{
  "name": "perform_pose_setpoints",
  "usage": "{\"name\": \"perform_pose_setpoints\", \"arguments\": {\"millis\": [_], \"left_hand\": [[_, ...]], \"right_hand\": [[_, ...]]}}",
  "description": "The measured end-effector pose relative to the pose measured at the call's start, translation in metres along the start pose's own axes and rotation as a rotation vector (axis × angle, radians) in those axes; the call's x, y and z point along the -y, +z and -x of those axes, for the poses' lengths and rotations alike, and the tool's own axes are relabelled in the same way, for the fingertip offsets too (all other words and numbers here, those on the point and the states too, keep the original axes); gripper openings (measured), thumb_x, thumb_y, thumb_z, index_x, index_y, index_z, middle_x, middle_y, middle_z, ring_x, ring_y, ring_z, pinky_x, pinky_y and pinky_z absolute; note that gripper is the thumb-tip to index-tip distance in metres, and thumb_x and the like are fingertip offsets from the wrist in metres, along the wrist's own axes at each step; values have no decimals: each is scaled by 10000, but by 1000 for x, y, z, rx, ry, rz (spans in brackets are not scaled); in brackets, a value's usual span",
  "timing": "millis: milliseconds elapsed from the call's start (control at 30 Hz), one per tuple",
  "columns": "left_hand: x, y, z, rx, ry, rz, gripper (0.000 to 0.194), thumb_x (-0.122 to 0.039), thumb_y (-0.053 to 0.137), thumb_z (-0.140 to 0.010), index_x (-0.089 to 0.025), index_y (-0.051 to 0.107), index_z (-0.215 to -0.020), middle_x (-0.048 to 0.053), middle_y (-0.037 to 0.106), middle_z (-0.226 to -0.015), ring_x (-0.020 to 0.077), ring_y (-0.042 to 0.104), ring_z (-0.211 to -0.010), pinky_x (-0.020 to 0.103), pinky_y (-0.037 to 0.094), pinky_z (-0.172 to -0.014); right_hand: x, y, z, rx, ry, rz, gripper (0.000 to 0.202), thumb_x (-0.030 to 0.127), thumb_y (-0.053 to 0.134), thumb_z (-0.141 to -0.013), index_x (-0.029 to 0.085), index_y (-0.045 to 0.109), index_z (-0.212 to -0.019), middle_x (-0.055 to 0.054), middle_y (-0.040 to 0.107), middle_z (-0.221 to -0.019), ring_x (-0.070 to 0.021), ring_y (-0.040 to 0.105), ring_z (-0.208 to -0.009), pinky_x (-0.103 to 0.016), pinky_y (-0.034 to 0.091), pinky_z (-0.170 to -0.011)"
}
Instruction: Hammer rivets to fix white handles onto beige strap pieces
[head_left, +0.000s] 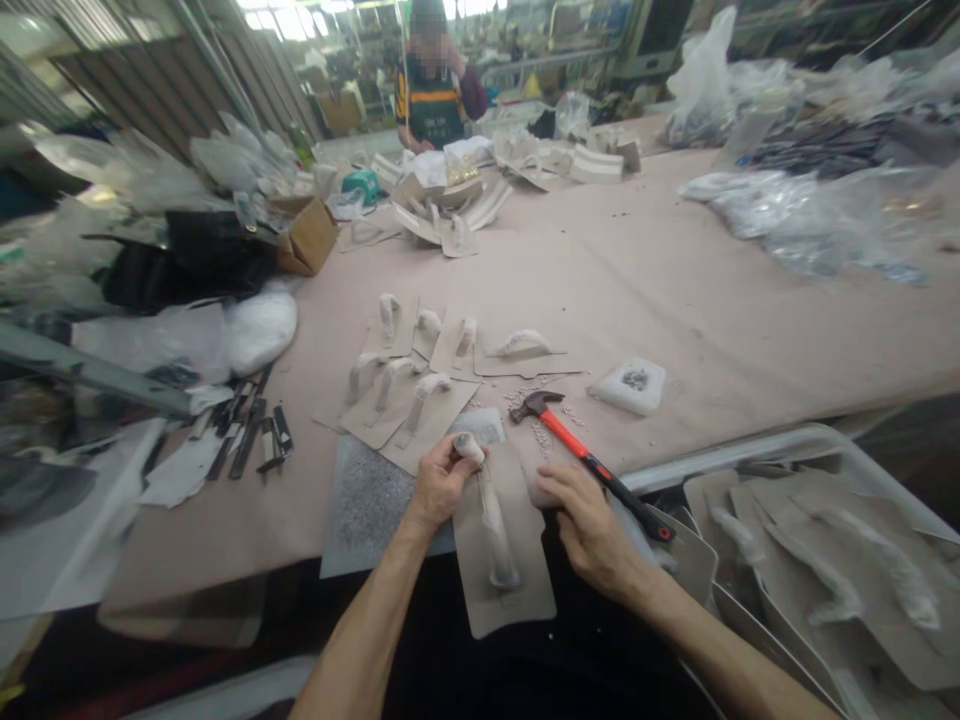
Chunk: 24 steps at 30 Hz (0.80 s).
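At the table's front edge lies a flat beige panel [469, 560] with a wrapped handle running along it. My left hand [442, 483] is closed around the upper end of that handle. To the panel's right, my right hand [589, 520] has its fingers partly bent over the table edge; whether something small is between them is hidden. A red and black claw hammer [574, 442] lies just beyond my right hand. Small light pieces [541, 436] are scattered near the hammer head. Under the panel's left side is a grey speckled plate [364, 500].
Several panels with handles [431, 400] stand beyond my left hand. A white block [632, 385] holds dark bits. At right, a bin [847, 450] contains more panels. Dark strips [247, 435] lie left. Across the table [600, 270], a person [435, 100] is behind piled parts.
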<state>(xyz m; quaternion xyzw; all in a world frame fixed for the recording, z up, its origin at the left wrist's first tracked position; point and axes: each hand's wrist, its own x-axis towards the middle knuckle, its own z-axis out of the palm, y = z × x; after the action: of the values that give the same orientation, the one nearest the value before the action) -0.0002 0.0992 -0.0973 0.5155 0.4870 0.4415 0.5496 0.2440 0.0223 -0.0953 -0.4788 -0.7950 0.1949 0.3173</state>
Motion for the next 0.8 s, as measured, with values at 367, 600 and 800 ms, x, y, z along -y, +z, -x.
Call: {"name": "perform_pose_setpoints", "arguments": {"millis": [367, 600, 800], "left_hand": [[-1, 1, -1, 33, 37, -123, 182, -279, 662, -812, -187, 716, -959, 50, 756, -928, 193, 690, -842, 276, 532, -775], [-4, -3, -7, 134, 179, -310, 184, -202, 608, -813, -199, 707, -968, 15, 700, -825, 180, 632, -780, 268, 502, -745], [-5, -3, -1, 158, 250, -389, 149, -202, 559, -850, -199, 694, -912, -1, 626, -748, 151, 559, -700, 239, 454, -675]], "right_hand": [[-45, -24, -36, 161, 515, 445, 207, 224, 540, -863, 130, 603, -1036, -162, 611, -1029, -311, 569, -1005, -433, 443, -913], [-29, -37, -71, 320, 872, -227, 52, 194, 562, -764, 203, 512, -773, -12, 558, -716, -154, 522, -598, -306, 476, -596], [20, -45, -65, 202, 741, -368, 265, 440, 316, -965, 246, 405, -807, 56, 437, -609, -112, 381, -431, -250, 353, -424]]}}
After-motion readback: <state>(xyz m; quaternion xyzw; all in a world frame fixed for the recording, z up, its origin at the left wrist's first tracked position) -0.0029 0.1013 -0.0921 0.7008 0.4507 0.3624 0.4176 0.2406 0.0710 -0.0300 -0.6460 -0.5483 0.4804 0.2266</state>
